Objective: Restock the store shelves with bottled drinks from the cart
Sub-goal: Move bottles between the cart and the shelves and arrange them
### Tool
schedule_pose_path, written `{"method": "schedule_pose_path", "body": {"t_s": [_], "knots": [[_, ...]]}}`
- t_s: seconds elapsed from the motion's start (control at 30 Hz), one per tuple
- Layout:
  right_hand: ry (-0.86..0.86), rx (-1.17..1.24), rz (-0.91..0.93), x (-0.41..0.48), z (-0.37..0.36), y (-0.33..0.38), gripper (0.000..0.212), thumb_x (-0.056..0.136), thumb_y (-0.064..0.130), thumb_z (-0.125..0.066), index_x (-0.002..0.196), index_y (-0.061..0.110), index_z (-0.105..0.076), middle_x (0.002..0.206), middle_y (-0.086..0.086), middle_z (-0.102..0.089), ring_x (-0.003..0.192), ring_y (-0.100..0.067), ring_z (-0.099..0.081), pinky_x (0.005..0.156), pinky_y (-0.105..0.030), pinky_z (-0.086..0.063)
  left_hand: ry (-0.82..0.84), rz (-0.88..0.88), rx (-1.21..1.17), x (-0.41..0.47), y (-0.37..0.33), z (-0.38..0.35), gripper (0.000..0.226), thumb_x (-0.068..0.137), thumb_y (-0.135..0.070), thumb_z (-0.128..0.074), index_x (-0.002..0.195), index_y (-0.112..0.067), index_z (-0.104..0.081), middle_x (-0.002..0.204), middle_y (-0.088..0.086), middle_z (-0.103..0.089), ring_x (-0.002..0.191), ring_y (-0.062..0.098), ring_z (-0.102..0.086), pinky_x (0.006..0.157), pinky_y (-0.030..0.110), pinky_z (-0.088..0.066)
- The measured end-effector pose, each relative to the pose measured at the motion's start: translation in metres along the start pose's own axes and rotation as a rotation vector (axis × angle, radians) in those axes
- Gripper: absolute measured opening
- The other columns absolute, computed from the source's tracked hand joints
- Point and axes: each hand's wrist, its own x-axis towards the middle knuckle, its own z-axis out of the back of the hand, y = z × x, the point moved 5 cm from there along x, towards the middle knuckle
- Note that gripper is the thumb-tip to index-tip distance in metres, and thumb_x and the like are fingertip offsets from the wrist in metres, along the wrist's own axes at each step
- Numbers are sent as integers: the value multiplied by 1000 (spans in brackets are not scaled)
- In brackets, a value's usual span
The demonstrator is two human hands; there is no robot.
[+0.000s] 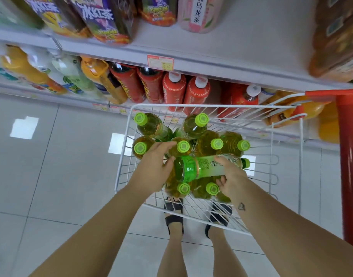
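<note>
A white wire cart basket (125, 136) holds several upright green-tea bottles (201, 124) with lime caps. One green-labelled bottle (199, 168) lies sideways on top of them, cap to the right. My right hand (230, 176) grips its middle from the near side. My left hand (153, 166) reaches in beside the bottle's base, fingers spread and touching an upright bottle (181, 147); I cannot tell whether it holds anything. The white shelf (241, 50) above the cart has bare space between the drinks.
The cart's red handle post (348, 166) stands at the right. The lower shelf carries red-labelled bottles (174, 90) and orange and pale drinks (31, 74). Large tea bottles (103, 19) stand on the upper shelf at left, a brown pack (337, 39) at right. My feet show under the basket.
</note>
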Motion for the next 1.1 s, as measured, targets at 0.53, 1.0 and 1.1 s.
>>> {"method": "schedule_pose_path", "body": {"t_s": [0.53, 1.0, 1.1], "knots": [[257, 140, 467, -39, 44, 38, 73, 64, 2, -81, 124, 23, -45, 105, -6, -67, 88, -19, -69, 79, -41, -56, 123, 65, 158, 86, -38, -26, 74, 80, -27, -72, 141, -26, -31, 138, 6, -42, 126, 24, -44, 103, 33, -34], [313, 46, 654, -59, 81, 68, 75, 63, -3, -80, 121, 29, -46, 107, 1, -64, 90, -9, -66, 64, -20, -53, -209, -18, 127, 56, -59, -21, 67, 68, -31, -79, 122, -27, -41, 118, -2, -56, 104, 20, -57, 91, 40, -49], [342, 5, 736, -87, 91, 83, 74, 63, -1, -81, 121, 30, -47, 107, 3, -63, 92, -12, -65, 68, -22, -52, -339, -67, -43, 29, -95, 4, 67, 65, -28, -81, 117, -36, -38, 114, -9, -53, 103, 12, -56, 93, 35, -48]]}}
